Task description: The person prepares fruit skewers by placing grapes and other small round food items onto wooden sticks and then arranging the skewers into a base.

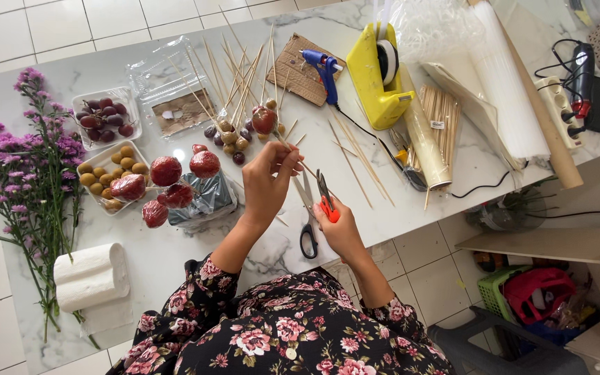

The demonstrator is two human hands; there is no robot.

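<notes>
My left hand (267, 182) is raised off the table, wrist bent, fingers pinched on a thin skewer (292, 149) that slants up to a wrapped red fruit (264, 121) above the hand. Just right, my right hand (340, 229) grips red-handled cutters (324, 198), tip near the skewer's lower end. Scissors (307, 222) lie between my wrists.

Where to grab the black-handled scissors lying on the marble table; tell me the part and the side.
Take the black-handled scissors by the black loop at the table's near edge. Come from the near side, below: the loop points toward the person, the blades point away, and the right hand with its red-handled cutter crowds the blade end.
</notes>
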